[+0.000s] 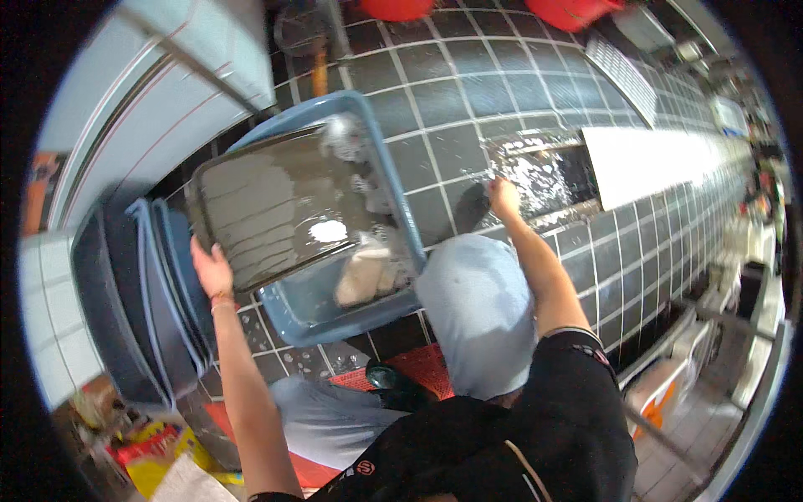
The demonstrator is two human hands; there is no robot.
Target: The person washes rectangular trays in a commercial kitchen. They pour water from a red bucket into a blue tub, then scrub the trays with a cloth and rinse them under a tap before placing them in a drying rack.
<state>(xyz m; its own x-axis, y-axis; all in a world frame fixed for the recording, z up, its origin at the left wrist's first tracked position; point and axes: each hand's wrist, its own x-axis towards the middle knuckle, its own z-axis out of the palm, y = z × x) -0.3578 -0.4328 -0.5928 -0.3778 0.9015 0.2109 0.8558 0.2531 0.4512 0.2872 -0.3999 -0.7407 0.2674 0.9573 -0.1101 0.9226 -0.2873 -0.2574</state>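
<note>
My left hand [212, 266] grips the near left edge of a dark rectangular tray [270, 207], which lies tilted across a blue plastic tub [339, 332] on the tiled floor. The tray looks wet, with streaks over its surface. Inside the tub are suds, shallow water and a beige cloth [362, 275]. My right hand [503, 198] is closed at the left edge of an open floor drain [546, 179] with splashing water; whether it holds something small cannot be told.
Several stacked dark blue tubs [157, 301] stand at the left. A white panel [652, 166] borders the drain, with a slotted grate [622, 78] beyond it. Red containers [568, 11] stand at the top. A red mat [414, 370] lies underfoot, and yellow packaging [157, 455] at lower left.
</note>
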